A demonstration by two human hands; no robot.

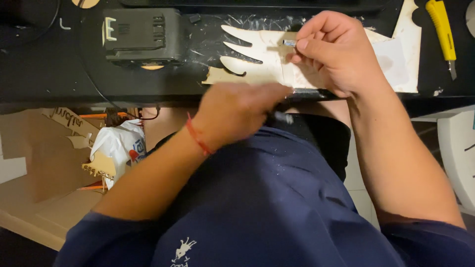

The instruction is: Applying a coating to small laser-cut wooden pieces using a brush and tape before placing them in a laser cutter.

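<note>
A thin pale wooden cut-out (257, 57) with finger-like prongs lies on the black work surface (59, 69). My right hand (336, 52) rests on it and pinches a small metal piece (289, 43) between thumb and forefinger. My left hand (237, 111), blurred by motion and with a red string on its wrist, sits at the near table edge with fingers curled around a dark tool (281, 116) whose tip shows below the knuckles. What that tool is cannot be made out.
A black power-tool battery (141, 34) stands at the back left of the table. A yellow utility knife (443, 32) lies at the far right. Below the table on the left are cardboard boxes (44, 163) and a white plastic bag (121, 146).
</note>
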